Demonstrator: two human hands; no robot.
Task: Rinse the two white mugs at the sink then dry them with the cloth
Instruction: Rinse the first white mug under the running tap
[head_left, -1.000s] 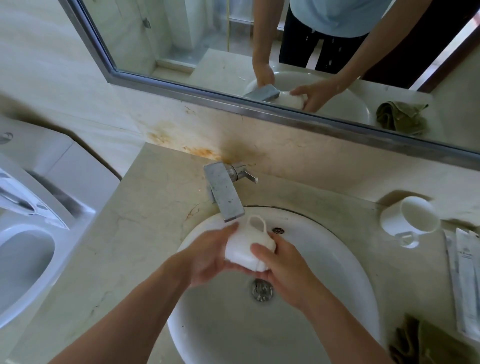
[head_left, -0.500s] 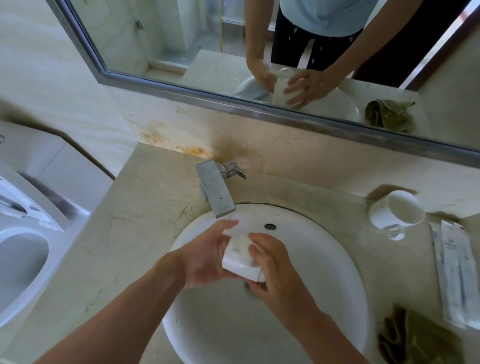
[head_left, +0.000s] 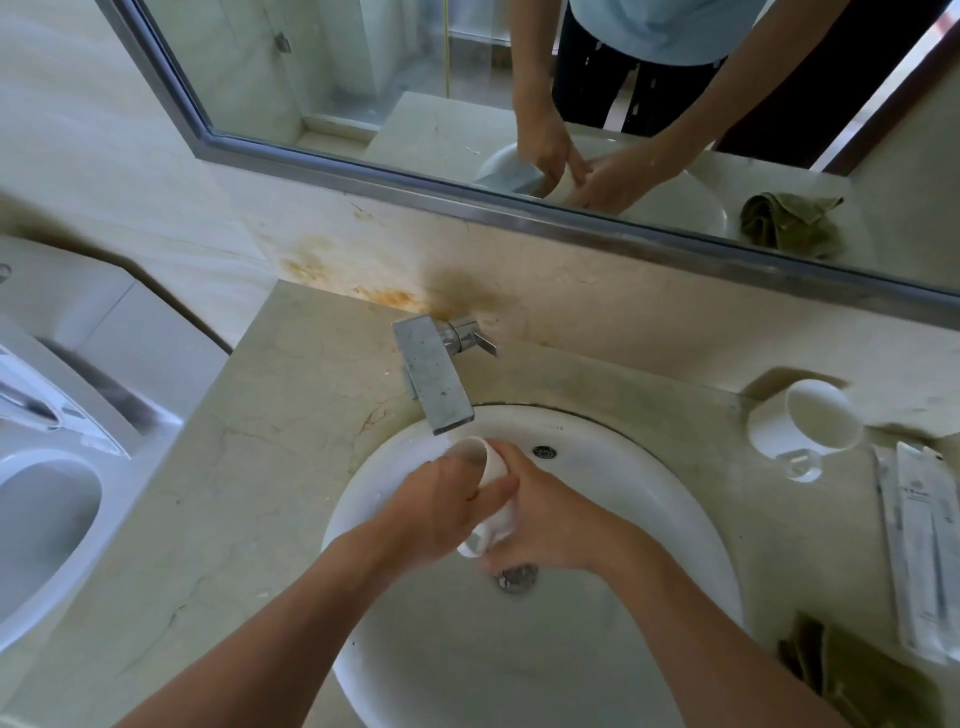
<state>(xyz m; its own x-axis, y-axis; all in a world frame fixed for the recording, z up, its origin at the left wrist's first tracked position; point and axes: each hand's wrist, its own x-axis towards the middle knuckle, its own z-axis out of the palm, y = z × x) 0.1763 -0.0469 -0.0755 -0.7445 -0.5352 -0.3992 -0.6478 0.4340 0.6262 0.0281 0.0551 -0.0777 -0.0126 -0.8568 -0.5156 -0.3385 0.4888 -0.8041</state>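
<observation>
Over the white sink basin (head_left: 649, 525) I hold one white mug (head_left: 488, 467) with both hands, its open mouth tilted up towards the spout of the metal faucet (head_left: 434, 376). My left hand (head_left: 441, 512) wraps its left side and my right hand (head_left: 550, 514) wraps its right side; most of the mug's body is hidden by fingers. The second white mug (head_left: 802, 421) lies on its side on the counter at the right, mouth facing me. A green cloth (head_left: 852, 675) is bunched at the counter's front right corner.
Flat white sealed packets (head_left: 919, 551) lie along the right edge of the beige stone counter (head_left: 249, 509). A white toilet (head_left: 47, 467) stands to the left, below the counter. A mirror (head_left: 415, 78) spans the wall behind the faucet. The drain (head_left: 517, 577) sits below my hands.
I have turned the mug in my hands from bottom-up to mouth-up and lifted it closer under the faucet spout. The second mug and the cloth stayed where they were.
</observation>
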